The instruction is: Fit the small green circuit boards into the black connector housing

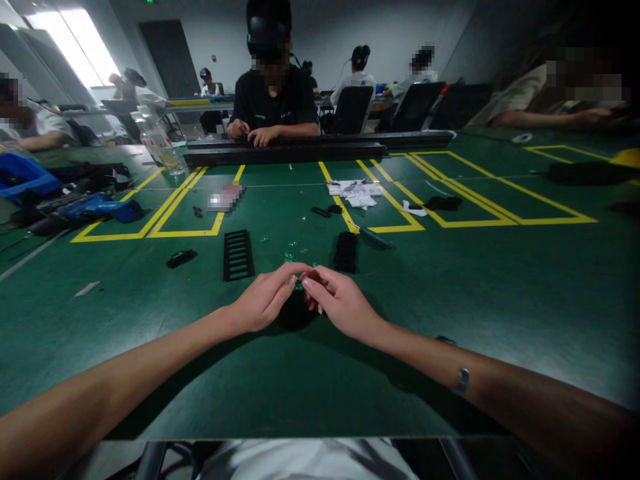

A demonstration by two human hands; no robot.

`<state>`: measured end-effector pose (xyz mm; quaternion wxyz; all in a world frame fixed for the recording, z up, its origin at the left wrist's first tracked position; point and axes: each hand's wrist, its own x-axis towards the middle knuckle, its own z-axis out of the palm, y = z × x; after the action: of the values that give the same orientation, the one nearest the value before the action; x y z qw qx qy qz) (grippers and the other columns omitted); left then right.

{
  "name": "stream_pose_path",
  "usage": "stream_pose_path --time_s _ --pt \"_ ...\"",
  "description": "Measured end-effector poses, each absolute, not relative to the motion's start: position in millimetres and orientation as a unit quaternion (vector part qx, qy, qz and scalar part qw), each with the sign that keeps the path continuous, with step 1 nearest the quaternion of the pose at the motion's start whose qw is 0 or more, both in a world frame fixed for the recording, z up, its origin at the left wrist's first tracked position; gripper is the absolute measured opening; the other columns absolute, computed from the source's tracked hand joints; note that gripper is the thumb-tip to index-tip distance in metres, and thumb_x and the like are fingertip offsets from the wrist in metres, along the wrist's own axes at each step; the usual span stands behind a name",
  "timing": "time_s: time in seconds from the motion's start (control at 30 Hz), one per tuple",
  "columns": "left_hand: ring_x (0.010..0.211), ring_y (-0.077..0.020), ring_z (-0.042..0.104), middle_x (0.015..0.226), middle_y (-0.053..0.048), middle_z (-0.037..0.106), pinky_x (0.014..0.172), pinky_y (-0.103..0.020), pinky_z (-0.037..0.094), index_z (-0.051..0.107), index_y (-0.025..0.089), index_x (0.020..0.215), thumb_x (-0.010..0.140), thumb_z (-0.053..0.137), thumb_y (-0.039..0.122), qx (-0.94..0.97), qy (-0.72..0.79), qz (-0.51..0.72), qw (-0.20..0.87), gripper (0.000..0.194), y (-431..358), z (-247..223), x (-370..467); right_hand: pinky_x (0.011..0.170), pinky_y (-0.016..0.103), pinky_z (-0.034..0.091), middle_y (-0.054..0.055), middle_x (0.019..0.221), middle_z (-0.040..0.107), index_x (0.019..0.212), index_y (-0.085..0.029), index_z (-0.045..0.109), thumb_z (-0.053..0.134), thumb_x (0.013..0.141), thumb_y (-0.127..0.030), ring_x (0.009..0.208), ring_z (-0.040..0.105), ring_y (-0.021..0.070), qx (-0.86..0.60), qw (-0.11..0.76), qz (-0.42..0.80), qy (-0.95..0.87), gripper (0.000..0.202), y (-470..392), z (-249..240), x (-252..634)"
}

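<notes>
My left hand [265, 297] and my right hand [345, 303] meet above the green table, fingertips pinched together. Whatever lies between the fingertips is too small to make out. Just beyond them, several small green pieces [289, 256] are scattered on the tabletop. A black slotted frame [239, 255] lies to the left of my hands. On the right is a black ribbed block [346, 253]. Both stand apart from my fingers. Dark shadow falls beneath my palms.
Farther left are a small black part [181, 258] and a blue tool [95, 208]. Torn white paper [357, 192] and a dark-handled tool [376, 238] lie ahead. Long black bars [285, 155] cross the far side, where a person in a black shirt [274, 100] works.
</notes>
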<state>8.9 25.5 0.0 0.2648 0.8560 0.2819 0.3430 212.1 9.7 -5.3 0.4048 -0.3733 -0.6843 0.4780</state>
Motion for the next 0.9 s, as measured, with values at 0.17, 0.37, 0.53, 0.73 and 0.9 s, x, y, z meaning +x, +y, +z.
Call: stream_pose_path --time_s 0.17,0.37,0.53,0.73,0.9 --pt "0.087 -0.0147 0.065 0.111 -0.009 0.067 0.084 -0.028 0.051 0.048 0.017 0.137 0.107 0.034 0.027 0.853 0.288 0.345 0.266 0.035 19.8 1.8 5.4 0.057 0.025 0.046 -0.001 0.075 0.058 0.090 -0.018 0.057 0.053 0.101 -0.036 0.065 0.057 0.0116 -0.368 0.412 0.496 -0.670 0.021 6.7 -4.4 206.2" --pt "0.085 -0.0143 0.065 0.109 -0.008 0.067 0.082 -0.027 0.051 0.048 0.017 0.137 0.107 0.034 0.027 0.854 0.290 0.346 0.258 0.035 15.4 3.7 0.1 0.055 0.025 0.044 -0.002 0.073 0.058 0.094 -0.018 0.059 0.054 0.101 -0.035 0.062 0.056 0.0114 -0.362 0.411 0.507 -0.666 0.019 3.4 -2.5 201.8" --pt "0.086 -0.0151 0.065 0.110 -0.009 0.068 0.083 -0.028 0.051 0.047 0.017 0.137 0.106 0.034 0.027 0.859 0.288 0.343 0.248 0.035 14.0 2.2 1.6 0.054 0.024 0.044 -0.002 0.073 0.059 0.093 -0.017 0.059 0.054 0.101 -0.034 0.061 0.056 0.0111 -0.362 0.410 0.506 -0.667 0.019 1.0 -1.7 203.3" --pt "0.087 -0.0153 0.066 0.111 -0.009 0.067 0.081 -0.028 0.051 0.047 0.017 0.137 0.106 0.034 0.027 0.859 0.291 0.343 0.245 0.035 13.3 2.7 4.2 0.054 0.024 0.044 -0.002 0.072 0.058 0.092 -0.017 0.058 0.054 0.101 -0.034 0.060 0.055 0.0110 -0.360 0.401 0.505 -0.674 0.020 1.1 -1.8 206.2" --pt "0.086 -0.0150 0.065 0.108 -0.008 0.067 0.081 -0.028 0.050 0.046 0.017 0.138 0.106 0.034 0.026 0.859 0.290 0.333 0.258 0.035 16.8 3.4 5.3 0.055 0.024 0.045 -0.002 0.074 0.058 0.092 -0.018 0.058 0.053 0.101 -0.036 0.062 0.056 0.0116 -0.360 0.394 0.509 -0.675 0.021 4.6 -2.4 208.3"
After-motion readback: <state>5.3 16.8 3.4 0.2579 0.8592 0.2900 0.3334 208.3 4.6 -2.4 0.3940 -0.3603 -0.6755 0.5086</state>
